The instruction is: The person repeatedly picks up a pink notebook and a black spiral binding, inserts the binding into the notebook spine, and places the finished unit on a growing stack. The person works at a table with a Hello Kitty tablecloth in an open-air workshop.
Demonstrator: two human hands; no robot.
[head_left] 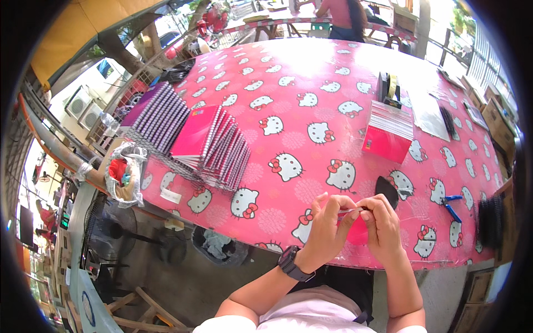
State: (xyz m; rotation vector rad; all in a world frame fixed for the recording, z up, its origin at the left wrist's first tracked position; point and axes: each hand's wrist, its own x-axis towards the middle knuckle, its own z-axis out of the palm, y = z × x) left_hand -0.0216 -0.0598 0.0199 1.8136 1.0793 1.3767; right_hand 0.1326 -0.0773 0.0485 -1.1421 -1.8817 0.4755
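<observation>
Near the table's front edge, my left hand [331, 226] and my right hand [381, 226] meet with fingers pinched together. Between and below them shows a plain pink notebook [358, 232], seen almost edge-on and largely covered by my fingers. A small dark bit shows where the fingertips meet; I cannot tell whether it is part of the binding. Just beyond my right hand lies a flat black object [386, 190]. Farther off stands a stack of pink books [386, 141] with pale page edges. To the right rest blue-handled pliers [453, 211].
Stacks of purple spiral notebooks [152, 114] and pink spiral notebooks [200, 133] stand on the left. A tape dispenser [390, 89] sits behind the right stack. Black coils [489, 222] are at the right edge. A bag-lined bin [219, 244] and fan [114, 228] stand below left.
</observation>
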